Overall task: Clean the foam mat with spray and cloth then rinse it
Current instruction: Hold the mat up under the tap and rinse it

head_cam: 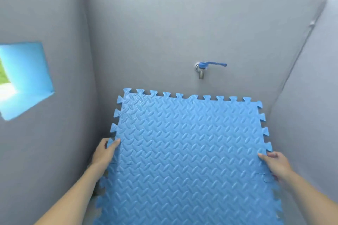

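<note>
The blue foam mat [188, 151] fills the lower centre of the frame, held up between both hands with its far edge just below the wall tap [202, 71]. The left hand [106, 151] pinches the mat's left edge, thumb on top; the right hand [274, 164] grips the right edge the same way.

Risks, as I judge them: the mat looks flexible, so it may sag or fold between the two grips, and wet foam could slip from a thumb pinch. The tap's blue lever [215, 64] needs a free hand, leaving one grip only.

Counted: one mat, one tap, two hands, one wall opening [25, 78] at left. No spray or cloth visible.
</note>
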`<state>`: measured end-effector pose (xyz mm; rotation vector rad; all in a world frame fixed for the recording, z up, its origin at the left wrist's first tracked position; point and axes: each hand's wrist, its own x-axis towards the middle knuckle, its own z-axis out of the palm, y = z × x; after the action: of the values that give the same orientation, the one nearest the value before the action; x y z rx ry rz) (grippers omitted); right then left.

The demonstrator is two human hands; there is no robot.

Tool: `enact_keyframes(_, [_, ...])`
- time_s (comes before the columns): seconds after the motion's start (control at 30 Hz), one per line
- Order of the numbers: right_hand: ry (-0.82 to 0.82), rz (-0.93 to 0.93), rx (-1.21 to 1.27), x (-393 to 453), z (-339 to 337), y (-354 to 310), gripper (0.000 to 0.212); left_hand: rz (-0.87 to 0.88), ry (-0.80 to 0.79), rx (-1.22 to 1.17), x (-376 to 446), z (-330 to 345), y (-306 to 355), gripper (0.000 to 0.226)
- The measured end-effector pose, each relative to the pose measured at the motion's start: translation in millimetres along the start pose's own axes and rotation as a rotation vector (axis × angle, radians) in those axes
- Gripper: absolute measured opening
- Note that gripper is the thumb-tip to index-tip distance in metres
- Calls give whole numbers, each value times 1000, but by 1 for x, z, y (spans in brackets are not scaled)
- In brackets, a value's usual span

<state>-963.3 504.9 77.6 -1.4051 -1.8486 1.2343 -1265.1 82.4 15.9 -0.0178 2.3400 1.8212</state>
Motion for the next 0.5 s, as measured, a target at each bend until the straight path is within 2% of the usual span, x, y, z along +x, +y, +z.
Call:
enact_keyframes(0.07, [61, 2, 5, 1, -1, -19, 35, -18, -41, 73, 4, -2, 17, 39])
enact_keyframes(0.13, [69, -15, 36, -6, 2, -34, 25, -36, -70, 66, 5, -4, 38, 47])
enact_keyframes(0.2, [52, -10, 0, 0, 4, -33, 88, -20, -66, 65, 5, -1, 53, 56])
enact_keyframes(0.23, [27, -37, -13, -1, 4, -33, 105, -18, -40, 60, 6, 3, 58, 57])
enact_keyframes(0.27, [10, -74, -26, 2, 5, -33, 112, -11, -5, 57, 8, 7, 62, 65])
enact_keyframes(0.37, [-3, -128, -48, 14, 8, -40, 118, 14, 77, 66, 23, 17, 69, 98])
enact_keyframes(0.5, [23, -216, -55, 35, 8, -44, 109, 47, 80, 150, 35, 21, 76, 114])
